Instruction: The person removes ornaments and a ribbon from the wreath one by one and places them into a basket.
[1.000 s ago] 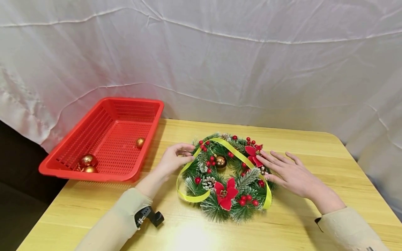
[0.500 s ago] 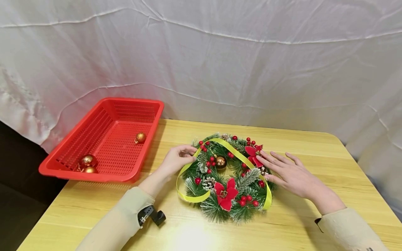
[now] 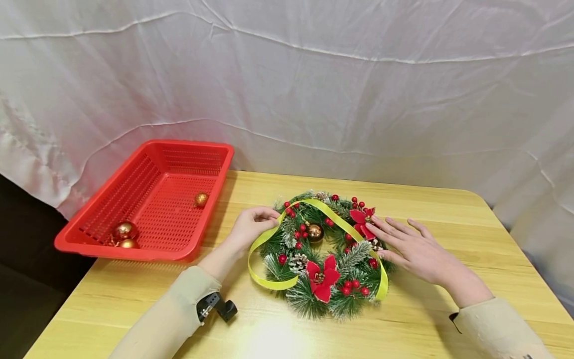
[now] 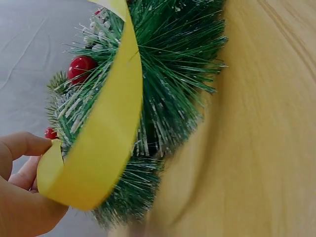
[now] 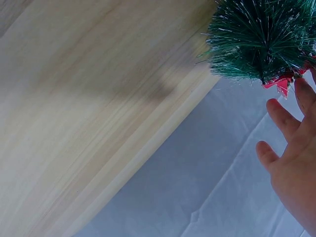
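Note:
A green Christmas wreath (image 3: 354, 259) with red berries, pinecones and red poinsettias lies on the table. Across its top runs a yellow ribbon (image 3: 329, 211), looping out past the wreath on the left and ending near the front poinsettia. My left hand (image 3: 251, 227) pinches this ribbon between thumb and fingers at the wreath's left edge; the left wrist view shows the yellow ribbon (image 4: 106, 128) curving from the fingertips. My right hand (image 3: 414, 249) lies with fingers spread, its fingertips at the right-hand poinsettia (image 3: 362, 222). A bronze bauble (image 3: 315, 232) sits in the wreath's centre.
To the left stands a red plastic basket (image 3: 224, 169). Inside it are a shiny bauble (image 3: 125, 230), a smaller gold one (image 3: 129, 243) and a glittery gold ball (image 3: 201, 200). A pale cloth (image 3: 287, 99) hangs behind the wooden table (image 3: 448, 209).
My left fingers have closed on the ribbon, and its left loop has shifted slightly outward to the left. The glittery ball in the basket has rolled a little. My right hand stays still.

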A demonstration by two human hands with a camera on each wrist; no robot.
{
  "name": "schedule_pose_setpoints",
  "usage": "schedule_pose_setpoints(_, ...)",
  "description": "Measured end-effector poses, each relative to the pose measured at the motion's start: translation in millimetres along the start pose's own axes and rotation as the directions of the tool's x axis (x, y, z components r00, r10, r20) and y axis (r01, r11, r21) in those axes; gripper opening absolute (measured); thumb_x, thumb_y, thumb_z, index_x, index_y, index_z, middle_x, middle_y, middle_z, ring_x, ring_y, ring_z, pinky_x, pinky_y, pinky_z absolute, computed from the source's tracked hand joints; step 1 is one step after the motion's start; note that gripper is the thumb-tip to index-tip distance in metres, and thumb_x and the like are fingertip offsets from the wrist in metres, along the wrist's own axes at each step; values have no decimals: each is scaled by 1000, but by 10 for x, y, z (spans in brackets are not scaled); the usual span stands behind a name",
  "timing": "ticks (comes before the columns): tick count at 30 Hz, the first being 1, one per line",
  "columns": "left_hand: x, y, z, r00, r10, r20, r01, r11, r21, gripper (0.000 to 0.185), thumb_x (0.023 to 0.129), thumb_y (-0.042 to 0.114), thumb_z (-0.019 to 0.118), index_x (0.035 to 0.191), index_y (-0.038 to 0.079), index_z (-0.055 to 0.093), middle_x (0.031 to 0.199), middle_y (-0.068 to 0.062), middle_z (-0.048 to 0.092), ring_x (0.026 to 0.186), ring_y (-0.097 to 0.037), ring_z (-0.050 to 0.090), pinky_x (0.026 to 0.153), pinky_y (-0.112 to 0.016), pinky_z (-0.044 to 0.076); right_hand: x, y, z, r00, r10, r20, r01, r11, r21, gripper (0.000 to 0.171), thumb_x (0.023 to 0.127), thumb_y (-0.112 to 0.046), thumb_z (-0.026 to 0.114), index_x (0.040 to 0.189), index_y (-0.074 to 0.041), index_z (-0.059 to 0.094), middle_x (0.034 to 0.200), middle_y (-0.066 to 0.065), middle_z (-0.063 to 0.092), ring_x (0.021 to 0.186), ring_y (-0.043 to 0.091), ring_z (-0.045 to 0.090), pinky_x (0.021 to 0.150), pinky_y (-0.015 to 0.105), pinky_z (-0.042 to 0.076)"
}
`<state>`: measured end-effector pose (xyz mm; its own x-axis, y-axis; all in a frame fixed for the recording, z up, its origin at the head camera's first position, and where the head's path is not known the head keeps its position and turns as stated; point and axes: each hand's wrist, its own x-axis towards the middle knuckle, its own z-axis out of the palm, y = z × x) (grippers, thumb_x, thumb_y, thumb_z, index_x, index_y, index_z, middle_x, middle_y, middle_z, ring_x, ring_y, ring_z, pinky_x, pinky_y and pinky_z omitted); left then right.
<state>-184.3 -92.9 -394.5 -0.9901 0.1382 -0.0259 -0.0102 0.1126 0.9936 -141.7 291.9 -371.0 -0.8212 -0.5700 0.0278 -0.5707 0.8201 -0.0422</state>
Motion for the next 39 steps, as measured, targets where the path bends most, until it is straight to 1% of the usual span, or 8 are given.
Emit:
schedule_pose_setpoints(7, -10, 96, -30, 1000, 27, -9, -28, 998, -53, 22, 82, -2, 69, 103, -6, 67, 85, -3, 62, 81, -15, 55, 75, -25, 47, 6, 2, -1, 1000, 1, 7, -1, 1000, 4, 62, 99, -50, 41, 153, -30, 19, 158, -4, 16, 142, 29, 20, 113, 52, -3)
schedule_pose_setpoints(13, -57, 265, -67, 996, 84, -19, -86, 993, -87, 22, 84, 0, 68, 105, -7, 65, 89, -3, 62, 83, -15, 55, 77, -25, 48, 2, -5, -4, 1000, 3, 12, -3, 1000, 9, 62, 99, -50, 41, 153, -30, 18, 159, -4, 15, 141, 30, 21, 113, 53, -2)
schedule_pose_setpoints(17, -88, 385, -100, 991, 133, -32, -136, 982, -132, 23, 83, -2, 67, 105, -9, 64, 88, -3, 62, 80, -15, 55, 73, -23, 47, 0, -12, -9, 1000, 5, 12, -5, 1000, 12, 62, 99, -50, 41, 153, -30, 18, 159, -3, 15, 141, 30, 21, 113, 53, -3)
schedule_pose_setpoints(19, -100, 443, -117, 985, 167, -46, -173, 971, -168, 20, 83, -3, 67, 102, -8, 65, 86, -3, 62, 78, -14, 54, 70, -21, 47, 0, -14, -10, 1000, 4, 12, -4, 1000, 12, 62, 99, -49, 41, 153, -30, 18, 159, -3, 16, 142, 30, 21, 113, 53, -2)
schedule_pose_setpoints(22, -113, 521, -146, 973, 222, -71, -232, 948, -217, 14, 83, -5, 67, 95, 1, 68, 85, -2, 62, 77, -13, 53, 68, -20, 46, 1, -15, -10, 1000, 3, 12, -3, 1000, 13, 62, 99, -49, 41, 153, -29, 18, 158, -3, 16, 142, 30, 20, 113, 53, -2)
schedule_pose_setpoints(25, -124, 599, -172, 960, 265, -95, -280, 924, -260, 19, 84, -7, 65, 89, 10, 69, 84, -1, 62, 76, -13, 53, 67, -20, 45, 2, -15, -8, 1000, 2, 10, -2, 1000, 11, 62, 99, -49, 41, 153, -29, 18, 158, -3, 16, 142, 30, 21, 112, 54, -1)
schedule_pose_setpoints(30, -158, 739, -214, 940, 320, -115, -340, 895, -289, 22, 84, -8, 64, 86, 14, 70, 82, -2, 59, 75, -13, 52, 66, -19, 44, 5, -13, -6, 1000, -2, 6, 2, 1000, 10, 62, 99, -49, 42, 153, -30, 18, 158, -2, 17, 141, 30, 21, 112, 54, 0)
schedule_pose_setpoints(39, -225, 1013, -376, 944, 296, -149, -331, 842, -426, 29, 86, -14, 59, 84, 12, 73, 81, -5, 57, 75, -13, 50, 63, -15, 47, 6, -11, -15, 1000, -8, 2, 8, 1000, 9, 61, 99, -48, 42, 153, -30, 20, 158, -2, 18, 141, 30, 21, 112, 54, 0)
